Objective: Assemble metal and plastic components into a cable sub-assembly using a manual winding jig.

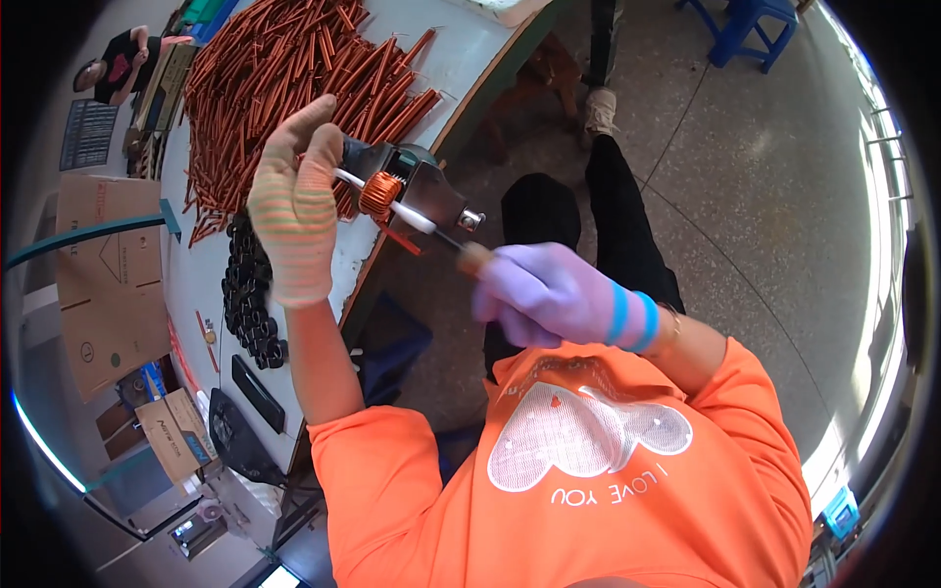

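Note:
My left hand [294, 206], in a pale striped glove, has its fingers stretched out beside a small coil of copper wire [380, 194]. The coil sits against a dark metal fixture [431, 191] at the table edge, with a white piece [416, 219] sticking out at its lower right. A reddish wire end [399, 238] hangs below the coil. In its purple glove, my right hand [554, 294] is closed around the wooden handle [475, 259] of a thin-shafted tool, whose shaft points at the white piece. The tool's tip cannot be made out.
A big heap of copper-coloured wire sticks [284, 88] covers the far table. Several black rings [250, 304] lie in rows beside my left forearm, near a black phone [258, 394] and a black bag [240, 441]. Cardboard boxes [113, 274] stand left; a blue stool [750, 29] is far right.

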The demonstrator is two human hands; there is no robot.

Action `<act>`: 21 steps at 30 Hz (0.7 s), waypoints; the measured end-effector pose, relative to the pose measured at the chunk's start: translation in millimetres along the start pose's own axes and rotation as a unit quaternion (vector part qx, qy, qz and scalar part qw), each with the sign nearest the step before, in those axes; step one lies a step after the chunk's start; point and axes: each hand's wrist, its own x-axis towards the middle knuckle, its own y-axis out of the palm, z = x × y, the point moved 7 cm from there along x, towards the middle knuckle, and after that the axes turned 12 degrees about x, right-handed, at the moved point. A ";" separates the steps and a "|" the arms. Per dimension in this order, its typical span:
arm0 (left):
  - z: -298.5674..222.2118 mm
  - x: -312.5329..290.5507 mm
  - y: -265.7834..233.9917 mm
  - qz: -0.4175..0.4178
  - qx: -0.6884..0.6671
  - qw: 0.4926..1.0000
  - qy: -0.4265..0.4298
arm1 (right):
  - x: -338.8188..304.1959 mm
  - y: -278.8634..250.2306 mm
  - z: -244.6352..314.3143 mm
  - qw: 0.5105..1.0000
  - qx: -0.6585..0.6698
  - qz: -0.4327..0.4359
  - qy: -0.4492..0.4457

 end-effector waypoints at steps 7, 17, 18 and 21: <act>-8.4 -18.2 -23.9 -0.005 0.140 0.982 0.125 | -102.5 -44.9 -47.5 0.987 -0.119 -0.031 -0.101; 50.3 -14.3 2.3 0.006 -0.010 0.991 -0.133 | -14.1 -16.9 3.0 0.968 -0.194 -0.051 -0.151; 32.7 -13.8 1.2 -0.001 0.016 0.999 -0.050 | -39.0 -27.8 -3.1 0.949 -0.240 -0.065 -0.194; -24.1 -23.9 -10.8 -0.013 0.093 0.974 0.206 | -93.1 -40.2 -31.7 0.987 -0.128 -0.057 -0.072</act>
